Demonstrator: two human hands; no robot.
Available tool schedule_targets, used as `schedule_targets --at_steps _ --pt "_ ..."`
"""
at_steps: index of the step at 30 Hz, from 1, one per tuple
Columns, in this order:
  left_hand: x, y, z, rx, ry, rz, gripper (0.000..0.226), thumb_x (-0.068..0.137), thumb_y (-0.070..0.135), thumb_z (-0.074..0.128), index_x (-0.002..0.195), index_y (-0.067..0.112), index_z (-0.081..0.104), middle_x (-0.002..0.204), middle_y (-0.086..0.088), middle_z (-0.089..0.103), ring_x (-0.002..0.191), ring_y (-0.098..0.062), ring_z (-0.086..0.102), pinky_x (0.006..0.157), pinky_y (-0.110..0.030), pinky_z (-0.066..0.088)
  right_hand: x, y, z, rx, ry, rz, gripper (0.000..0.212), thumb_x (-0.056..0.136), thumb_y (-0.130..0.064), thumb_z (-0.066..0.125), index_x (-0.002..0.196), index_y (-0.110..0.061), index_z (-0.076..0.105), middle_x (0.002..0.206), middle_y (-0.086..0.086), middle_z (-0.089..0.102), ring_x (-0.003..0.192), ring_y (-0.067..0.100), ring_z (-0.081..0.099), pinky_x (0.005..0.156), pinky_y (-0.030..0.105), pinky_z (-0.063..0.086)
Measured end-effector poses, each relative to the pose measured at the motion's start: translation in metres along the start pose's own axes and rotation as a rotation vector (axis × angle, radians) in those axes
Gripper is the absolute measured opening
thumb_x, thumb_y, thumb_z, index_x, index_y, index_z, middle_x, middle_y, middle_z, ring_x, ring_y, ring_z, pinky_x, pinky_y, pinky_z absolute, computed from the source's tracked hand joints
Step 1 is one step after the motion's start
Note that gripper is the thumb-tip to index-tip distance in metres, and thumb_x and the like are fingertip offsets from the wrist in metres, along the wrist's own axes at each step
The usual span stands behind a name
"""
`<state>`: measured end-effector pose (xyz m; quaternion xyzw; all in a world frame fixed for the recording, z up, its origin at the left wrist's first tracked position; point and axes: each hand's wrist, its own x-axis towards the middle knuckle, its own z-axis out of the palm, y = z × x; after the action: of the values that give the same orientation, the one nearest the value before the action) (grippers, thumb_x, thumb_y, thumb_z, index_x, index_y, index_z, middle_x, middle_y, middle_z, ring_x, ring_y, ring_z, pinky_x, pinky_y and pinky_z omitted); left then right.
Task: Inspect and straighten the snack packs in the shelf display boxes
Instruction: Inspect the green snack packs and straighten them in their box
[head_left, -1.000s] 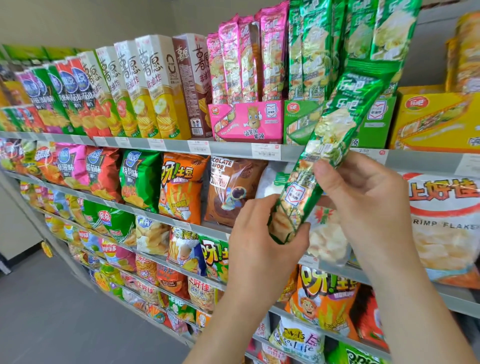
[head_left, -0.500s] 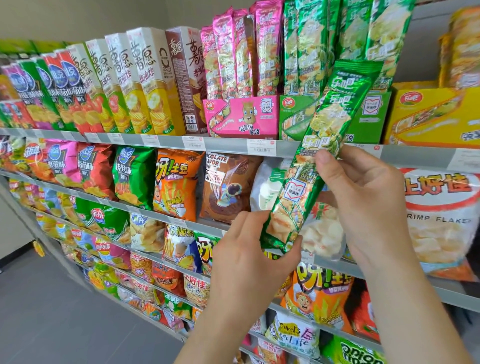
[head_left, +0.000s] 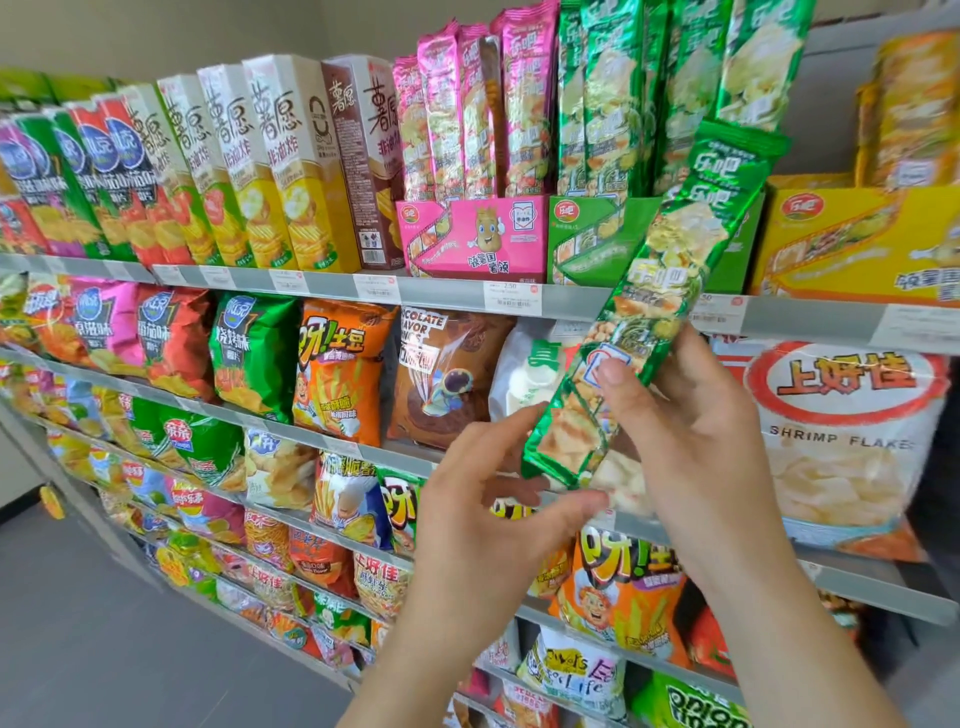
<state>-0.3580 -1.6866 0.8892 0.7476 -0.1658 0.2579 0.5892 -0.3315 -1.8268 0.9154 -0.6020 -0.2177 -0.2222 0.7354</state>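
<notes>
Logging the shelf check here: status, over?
Right hand pinches green pack, held tilted before the shelf. Left hand open by its lower end. Nothing seen blocking the green box.

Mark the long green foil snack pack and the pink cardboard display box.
long green foil snack pack (head_left: 667, 283): head view, middle of wrapper.
pink cardboard display box (head_left: 472, 239): head view, front panel.

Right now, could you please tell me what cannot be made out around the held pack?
Head view:
- Green foil snack pack: lower back hidden behind the right hand.
- Green cardboard display box: right part covered by that pack.
- White shelf price labels: print too small, blurred.
- Yellow cardboard display box: cut off by right edge.
</notes>
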Motion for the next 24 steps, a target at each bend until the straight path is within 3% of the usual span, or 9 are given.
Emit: schedule_targets --at_steps 2,4,7,9,12,16,20,24 --pt "-0.003 0.0 -0.002 -0.267 0.005 -0.113 0.042 0.069 0.03 0.087 0.109 0.029 0.073 0.1 -0.01 0.071 0.085 -0.019 0.072 0.073 -0.024 0.057 0.004 -0.001 -0.003 -0.017 0.015 -0.019 0.036 0.097 -0.019 0.057 0.133 -0.016 0.055 0.114 -0.002 0.071 0.102 0.01 0.069 0.08 0.023 0.055" --pt "-0.003 0.0 -0.001 -0.33 0.066 -0.143 0.03 0.067 0.019 0.082 0.096 0.02 0.075 0.088 -0.009 0.075 0.078 -0.014 0.073 0.067 -0.018 0.056 0.005 -0.001 -0.004 -0.026 0.019 -0.038 0.035 0.098 -0.018 0.056 0.133 -0.015 0.055 0.115 -0.002 0.071 0.101 0.009 0.068 0.078 0.019 0.054" --pt "-0.002 -0.001 0.003 -0.36 0.098 -0.196 0.019 0.066 0.018 0.077 0.082 0.009 0.073 0.073 -0.008 0.074 0.066 -0.015 0.072 0.061 -0.018 0.054 0.005 0.001 -0.003 -0.032 0.027 -0.058 0.037 0.099 -0.017 0.056 0.136 -0.015 0.053 0.118 -0.005 0.07 0.1 0.004 0.068 0.077 0.017 0.053" --pt "-0.001 -0.002 0.003 -0.365 0.092 -0.21 0.019 0.068 0.019 0.074 0.083 0.008 0.071 0.072 -0.01 0.074 0.064 -0.018 0.072 0.058 -0.018 0.054 0.006 0.002 -0.002 -0.046 0.02 -0.061 0.04 0.098 -0.021 0.056 0.138 -0.018 0.051 0.12 -0.006 0.069 0.105 0.005 0.066 0.081 0.021 0.054" --pt "0.0 -0.004 0.001 -0.321 0.094 -0.197 0.018 0.07 0.021 0.072 0.084 0.009 0.069 0.068 -0.009 0.073 0.058 -0.017 0.07 0.054 -0.019 0.053 0.006 0.004 -0.003 -0.03 -0.073 0.01 0.056 0.093 -0.032 0.06 0.146 -0.031 0.039 0.124 -0.009 0.066 0.112 0.011 0.065 0.086 0.037 0.057" --pt "0.001 -0.006 -0.003 -0.295 0.061 -0.191 0.014 0.071 0.018 0.075 0.082 0.01 0.072 0.065 -0.009 0.07 0.053 -0.015 0.066 0.052 -0.02 0.051 0.004 0.008 -0.006 -0.042 -0.217 0.086 0.089 0.082 -0.021 0.073 0.146 -0.054 0.023 0.129 -0.011 0.064 0.109 0.014 0.068 0.086 0.039 0.058" --pt "0.002 -0.008 -0.009 -0.258 -0.089 -0.196 0.012 0.074 0.011 0.08 0.079 0.014 0.07 0.063 -0.003 0.067 0.053 -0.013 0.061 0.052 -0.022 0.051 0.005 0.008 -0.011 -0.118 -0.258 0.056 0.092 0.079 -0.017 0.074 0.15 -0.048 0.024 0.126 -0.01 0.066 0.107 0.013 0.068 0.087 0.036 0.057" --pt "0.005 -0.012 -0.011 -0.19 -0.121 -0.225 0.015 0.078 -0.001 0.076 0.077 0.013 0.068 0.062 -0.003 0.067 0.053 -0.014 0.061 0.054 -0.023 0.052 0.003 0.009 -0.011 -0.142 -0.266 0.014 0.086 0.08 -0.017 0.074 0.146 -0.05 0.029 0.123 -0.01 0.068 0.108 0.013 0.067 0.09 0.037 0.055"
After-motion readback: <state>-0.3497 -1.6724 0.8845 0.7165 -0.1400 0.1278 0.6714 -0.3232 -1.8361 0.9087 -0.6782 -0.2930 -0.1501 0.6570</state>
